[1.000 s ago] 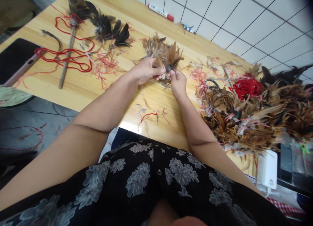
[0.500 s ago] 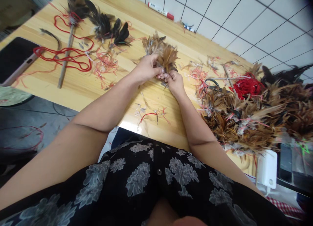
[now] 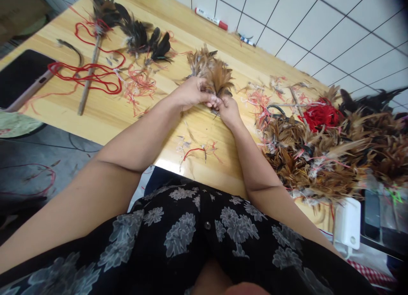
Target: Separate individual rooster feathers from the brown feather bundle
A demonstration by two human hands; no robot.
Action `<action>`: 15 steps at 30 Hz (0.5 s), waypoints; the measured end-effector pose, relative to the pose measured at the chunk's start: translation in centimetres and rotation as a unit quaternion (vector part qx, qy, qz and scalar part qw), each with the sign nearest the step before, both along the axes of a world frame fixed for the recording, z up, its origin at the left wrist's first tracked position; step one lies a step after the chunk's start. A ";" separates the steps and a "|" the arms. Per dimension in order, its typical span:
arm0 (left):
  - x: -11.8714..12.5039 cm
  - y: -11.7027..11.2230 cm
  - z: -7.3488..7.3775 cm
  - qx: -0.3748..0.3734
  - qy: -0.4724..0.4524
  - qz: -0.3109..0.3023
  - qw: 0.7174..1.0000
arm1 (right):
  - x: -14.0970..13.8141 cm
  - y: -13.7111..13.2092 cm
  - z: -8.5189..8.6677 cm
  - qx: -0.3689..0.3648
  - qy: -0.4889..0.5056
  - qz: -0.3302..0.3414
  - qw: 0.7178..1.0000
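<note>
In the head view, the bunch of long golden-brown feathers (image 3: 219,77) fans up and outward like a loose tuft, its tips pointed and spread, its lower part darker and gathered narrow where the fingers meet. It stands above the pale wooden table (image 3: 216,174), between the two bare hands and just beyond their fingertips, the plumes leaning away from the body. The left hand (image 3: 192,93) has its thumb and fingers closed on the base from the left, and the right hand (image 3: 230,111) pinches the same base from the right; the two sets of fingertips touch or nearly touch there, and the fingers hide the very ends of the quills. Just behind the left hand, a paler clump of grey-brown feathers (image 3: 200,60) sits against the bunch; whether the two are joined cannot be told. Nearer the body, a short piece of red thread (image 3: 194,149) lies on the wood, and well to the right spreads a large heap of brown feathers (image 3: 287,161).
</note>
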State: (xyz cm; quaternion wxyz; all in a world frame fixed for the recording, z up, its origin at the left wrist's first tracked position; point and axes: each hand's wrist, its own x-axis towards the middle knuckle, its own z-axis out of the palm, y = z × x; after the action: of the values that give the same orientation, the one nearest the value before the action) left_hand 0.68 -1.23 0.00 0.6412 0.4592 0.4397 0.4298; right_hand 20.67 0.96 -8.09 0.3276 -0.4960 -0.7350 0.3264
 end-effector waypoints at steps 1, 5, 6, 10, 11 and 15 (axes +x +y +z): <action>0.0 0.0 -0.1 -0.001 -0.003 0.002 1.000 | 0.0 0.0 -0.1 0.000 -0.010 0.002 1.000; 0.0 0.3 -0.8 0.004 -0.001 -0.028 1.000 | -0.1 -0.3 0.1 -0.001 -0.058 0.008 0.998; 0.0 0.5 -1.1 0.005 -0.002 -0.031 1.000 | -0.2 -0.4 0.2 -0.003 -0.067 0.007 0.998; 0.0 1.0 -2.2 0.006 -0.005 -0.006 1.000 | -0.5 -0.8 0.7 0.007 -0.075 0.004 0.997; 0.0 1.1 -2.4 0.007 -0.005 0.005 1.000 | -0.6 -0.8 0.8 0.016 -0.072 0.004 0.997; 0.1 1.3 -2.4 0.008 -0.009 0.050 0.999 | -0.5 -0.9 1.4 0.064 -0.062 -0.014 0.996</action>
State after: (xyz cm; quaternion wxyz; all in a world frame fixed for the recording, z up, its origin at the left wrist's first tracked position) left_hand 0.75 0.11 -2.38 0.6189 0.4379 0.4533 0.4687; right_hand 20.18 0.03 -6.67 0.3173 -0.5039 -0.7659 0.2427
